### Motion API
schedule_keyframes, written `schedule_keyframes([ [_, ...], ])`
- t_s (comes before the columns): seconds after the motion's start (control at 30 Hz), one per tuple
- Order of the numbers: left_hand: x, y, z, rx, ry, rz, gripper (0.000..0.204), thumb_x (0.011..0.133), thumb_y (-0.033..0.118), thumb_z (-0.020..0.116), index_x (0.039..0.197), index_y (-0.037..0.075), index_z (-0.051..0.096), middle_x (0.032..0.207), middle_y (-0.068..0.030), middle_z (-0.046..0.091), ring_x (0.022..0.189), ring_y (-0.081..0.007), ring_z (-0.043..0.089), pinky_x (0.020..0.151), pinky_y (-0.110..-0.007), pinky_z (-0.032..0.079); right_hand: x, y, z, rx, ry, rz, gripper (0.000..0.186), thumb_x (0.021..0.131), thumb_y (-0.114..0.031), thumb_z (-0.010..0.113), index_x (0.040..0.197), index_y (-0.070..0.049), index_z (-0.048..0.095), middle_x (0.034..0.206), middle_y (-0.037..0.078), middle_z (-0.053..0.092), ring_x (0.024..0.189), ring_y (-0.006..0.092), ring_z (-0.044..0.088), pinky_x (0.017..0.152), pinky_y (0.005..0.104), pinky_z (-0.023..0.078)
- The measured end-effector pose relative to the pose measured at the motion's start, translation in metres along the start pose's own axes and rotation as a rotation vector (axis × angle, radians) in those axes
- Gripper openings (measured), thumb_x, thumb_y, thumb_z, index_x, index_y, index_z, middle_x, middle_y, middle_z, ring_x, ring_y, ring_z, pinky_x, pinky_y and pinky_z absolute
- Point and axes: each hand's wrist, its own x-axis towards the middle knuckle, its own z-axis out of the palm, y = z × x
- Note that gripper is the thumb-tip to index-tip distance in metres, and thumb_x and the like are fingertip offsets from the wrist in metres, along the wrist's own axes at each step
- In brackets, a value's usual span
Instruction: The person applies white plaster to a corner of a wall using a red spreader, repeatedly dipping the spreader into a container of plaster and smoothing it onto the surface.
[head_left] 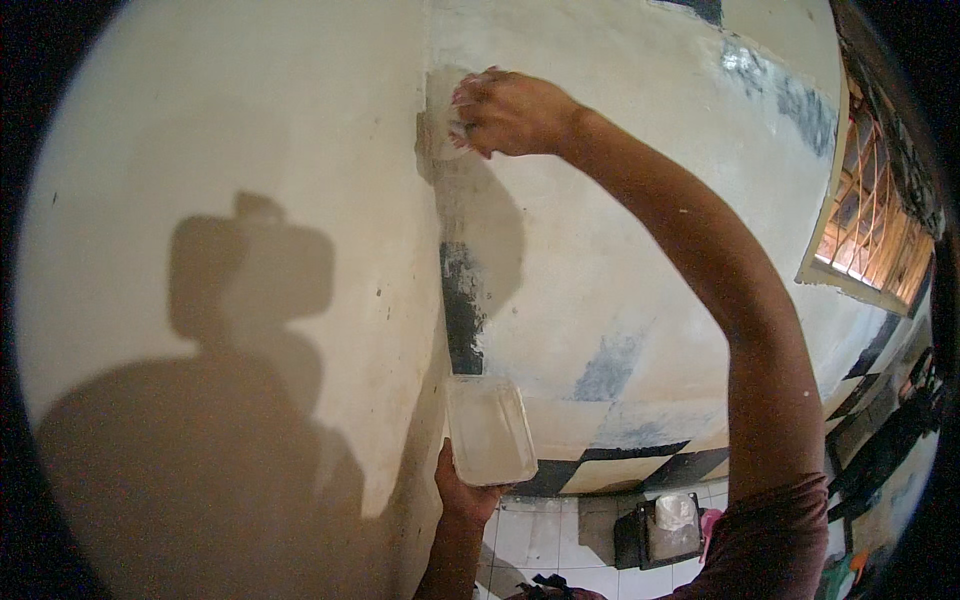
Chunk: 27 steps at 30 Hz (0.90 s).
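My left hand [468, 496] supports a clear rectangular plastic tub [525, 432] from below, its thumb along the near left side. Inside the tub is something pale and whitish, perhaps a liquid. Higher up, my right hand [515, 115] reaches to the corner where two walls meet, pressed close to the cream wall [620, 210]. Its fingers are curled, with whitish smears on the fingertips. What they hold, if anything, is hidden. Below this hand a black patch [463, 310] runs down the corner, with white streaks over its upper part.
The plain left wall [370, 150] carries my shadow. Black and cream squares [620, 472] run along the wall's lower part. On the white tiled floor [530, 535] stands a dark box-like stand [632, 540] with a white container [675, 512] on top. A barred window [870, 220] is at right.
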Motion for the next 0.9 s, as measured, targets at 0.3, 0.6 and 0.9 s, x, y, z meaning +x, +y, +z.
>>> schedule_keyframes([
  [0.3,-0.015,0.006,-0.011,-0.079,-0.178,-0.069,0.062,0.095,0.052,0.033,0.140,0.011,0.040,0.130,-0.0137,0.054,0.115,-0.0346,0.057,0.088,-0.057,0.052,-0.130,0.025,-0.005,-0.036,0.024,0.141,0.029,0.080,-0.027,0.064,0.109,-0.024,0.068,0.126,-0.001,0.061,0.127,0.0218,0.049,0.104,0.0370,0.043],
  [0.6,-0.021,0.021,-0.029,-0.041,-0.009,-0.023,0.062,0.094,0.051,0.038,0.139,0.009,0.041,0.131,-0.0156,0.054,0.115,-0.0385,0.057,0.082,-0.062,0.053,-0.037,0.055,-0.047,-0.135,-0.018,0.583,0.019,0.082,-0.022,0.063,0.100,-0.020,0.068,0.106,0.007,0.064,0.102,0.0213,0.060,0.087,0.0409,0.046],
  [0.9,-0.037,0.021,-0.041,-0.017,-0.039,-0.043,0.060,0.094,0.054,0.035,0.137,0.012,0.044,0.121,-0.0106,0.059,0.106,-0.0318,0.062,0.069,-0.049,0.058,-0.057,-0.100,0.064,0.034,0.051,0.543,0.041,0.089,-0.039,0.057,0.118,-0.009,0.059,0.115,0.018,0.056,0.088,0.0362,0.063,0.068,0.0444,0.056],
])
